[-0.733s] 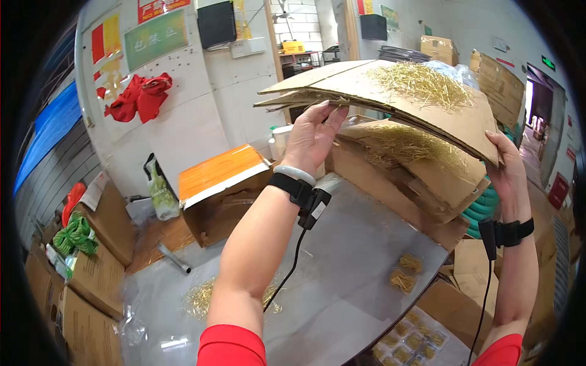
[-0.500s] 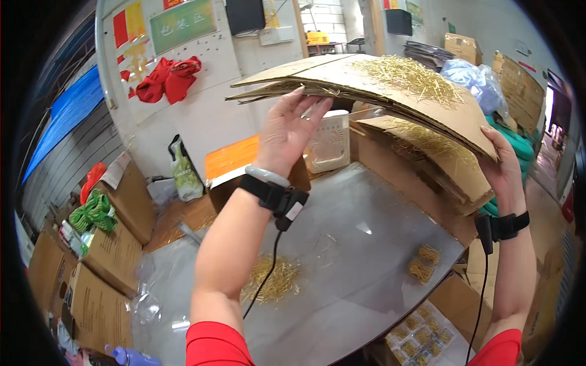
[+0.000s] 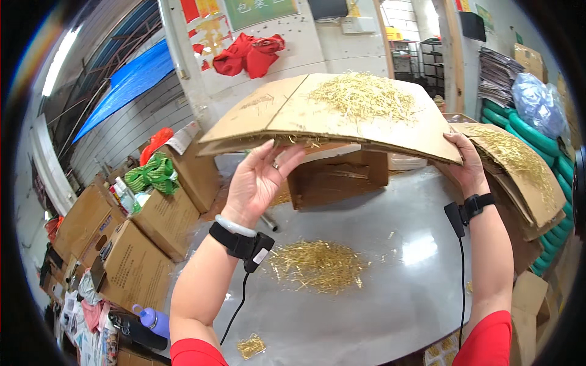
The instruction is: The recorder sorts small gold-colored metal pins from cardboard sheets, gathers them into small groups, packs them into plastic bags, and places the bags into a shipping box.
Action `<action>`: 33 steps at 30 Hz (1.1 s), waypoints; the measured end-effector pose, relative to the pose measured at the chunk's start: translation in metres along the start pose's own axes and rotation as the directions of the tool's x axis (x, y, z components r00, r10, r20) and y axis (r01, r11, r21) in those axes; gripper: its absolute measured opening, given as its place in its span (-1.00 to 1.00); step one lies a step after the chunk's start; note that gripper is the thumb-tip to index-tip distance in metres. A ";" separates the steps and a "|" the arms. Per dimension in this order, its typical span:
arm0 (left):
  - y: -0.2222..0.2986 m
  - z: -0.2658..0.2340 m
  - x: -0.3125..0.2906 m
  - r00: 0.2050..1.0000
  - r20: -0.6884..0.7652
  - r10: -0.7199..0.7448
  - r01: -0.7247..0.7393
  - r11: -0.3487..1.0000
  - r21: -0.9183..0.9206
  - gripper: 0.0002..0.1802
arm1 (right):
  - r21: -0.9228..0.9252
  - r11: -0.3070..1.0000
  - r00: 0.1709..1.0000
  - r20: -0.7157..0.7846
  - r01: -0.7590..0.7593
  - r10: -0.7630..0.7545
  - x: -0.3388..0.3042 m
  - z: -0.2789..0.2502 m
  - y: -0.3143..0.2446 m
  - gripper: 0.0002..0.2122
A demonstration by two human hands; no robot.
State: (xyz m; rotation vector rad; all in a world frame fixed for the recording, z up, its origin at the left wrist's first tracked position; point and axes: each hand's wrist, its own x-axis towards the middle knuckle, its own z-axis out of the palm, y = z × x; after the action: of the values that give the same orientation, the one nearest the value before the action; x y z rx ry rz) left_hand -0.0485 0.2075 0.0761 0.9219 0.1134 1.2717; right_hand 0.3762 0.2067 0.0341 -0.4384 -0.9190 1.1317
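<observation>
Above the table I hold folded flat cardboard (image 3: 287, 122) in both hands, with a heap of thin gold-coloured pieces (image 3: 366, 97) on its top. My left hand (image 3: 262, 180) supports the near edge from below, fingers partly hidden under it. At the right corner my right hand (image 3: 467, 161) grips the cardboard. Below, a loose pile of similar gold pieces (image 3: 317, 265) lies on the grey table (image 3: 390, 299). Closer to the front edge is a small gold bundle (image 3: 251, 346). To the right, another cardboard stack (image 3: 528, 183) also carries gold pieces.
Behind the held cardboard stands an open brown box (image 3: 339, 177) on the table. Several cartons (image 3: 137, 262) line the left side, with a purple bottle (image 3: 152, 320) near them. Green coiled tubing (image 3: 519, 125) and a plastic bag (image 3: 537, 104) are at the right.
My hands have carried the upper cardboard with its gold heap leftward, off the other cardboard stack and over the table. The view has turned too. Both hands keep hold.
</observation>
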 end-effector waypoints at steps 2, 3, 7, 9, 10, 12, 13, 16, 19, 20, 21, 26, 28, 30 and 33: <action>0.004 -0.018 -0.006 0.997 -0.069 -0.024 0.025 1.000 0.013 -0.54 | -0.020 1.000 0.995 0.104 0.001 0.001 0.022 0.002 0.025 -0.60; 0.004 -0.025 -0.006 0.996 -0.086 -0.014 0.018 0.999 0.049 -0.52 | -0.011 1.000 0.993 0.116 -0.016 0.017 0.036 -0.002 0.039 -0.60; -0.001 -0.045 0.000 0.980 -0.198 -0.021 0.039 0.995 0.090 -0.49 | -0.023 0.997 0.988 0.137 -0.071 0.073 0.075 -0.010 0.076 -0.57; -0.004 -0.073 0.010 0.973 -0.221 -0.065 0.086 0.993 0.087 -0.50 | -0.061 0.996 0.989 0.123 -0.071 0.078 0.087 -0.014 0.095 -0.55; -0.008 -0.083 0.014 0.966 -0.228 -0.121 0.141 0.987 0.073 -0.50 | -0.054 0.995 0.988 0.128 -0.082 0.089 0.095 -0.018 0.104 -0.55; -0.022 -0.100 0.022 0.954 -0.282 -0.103 0.130 0.988 0.080 -0.55 | -0.014 0.992 0.987 0.100 -0.125 0.126 0.108 -0.034 0.123 -0.56; -0.030 -0.106 0.026 0.945 -0.316 -0.077 0.098 0.994 0.050 -0.55 | -0.050 0.986 0.986 0.051 -0.157 0.159 0.113 -0.047 0.129 -0.55; -0.049 -0.105 0.037 0.926 -0.377 -0.010 0.027 0.999 0.040 -0.56 | 0.164 0.973 0.975 -0.124 -0.165 0.186 0.117 -0.061 0.148 -0.55; -0.068 -0.098 0.053 0.931 -0.365 -0.013 -0.009 0.998 -0.059 -0.58 | 0.424 0.905 0.994 -0.106 0.017 0.030 0.106 -0.051 0.143 -0.41; -0.078 -0.095 0.057 0.931 -0.363 -0.026 0.002 0.998 -0.065 -0.58 | 0.472 0.881 0.997 0.073 -0.012 -0.026 0.117 -0.073 0.145 -0.39; -0.085 -0.095 0.059 0.916 -0.400 0.006 -0.040 0.996 -0.076 -0.59 | 0.510 0.855 0.982 -0.187 0.098 -0.002 0.110 -0.028 0.143 -0.34; -0.118 -0.093 0.089 0.841 -0.538 0.049 -0.164 0.972 -0.168 -0.61 | 0.149 0.984 0.987 -0.146 0.095 -0.074 0.126 -0.005 0.155 -0.55; -0.130 -0.093 0.092 0.823 -0.567 0.030 -0.159 0.971 -0.179 -0.61 | -0.004 0.993 0.950 -0.293 -0.117 0.111 0.117 -0.001 0.158 -0.56; -0.138 -0.099 0.087 0.822 -0.565 0.079 -0.170 0.979 -0.111 -0.62 | 0.058 0.993 0.964 -0.243 -0.100 0.112 0.110 -0.005 0.167 -0.52; -0.133 -0.107 0.078 0.891 -0.450 0.066 -0.067 0.998 0.013 -0.60 | 0.016 0.997 0.926 -0.371 -0.075 0.076 0.115 -0.018 0.184 -0.48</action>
State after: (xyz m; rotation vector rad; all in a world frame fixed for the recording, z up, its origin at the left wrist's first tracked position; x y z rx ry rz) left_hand 0.0217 0.3299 -0.0481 0.6156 0.4483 1.5336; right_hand 0.2996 0.3862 -0.0618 -0.6661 -0.5721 1.0711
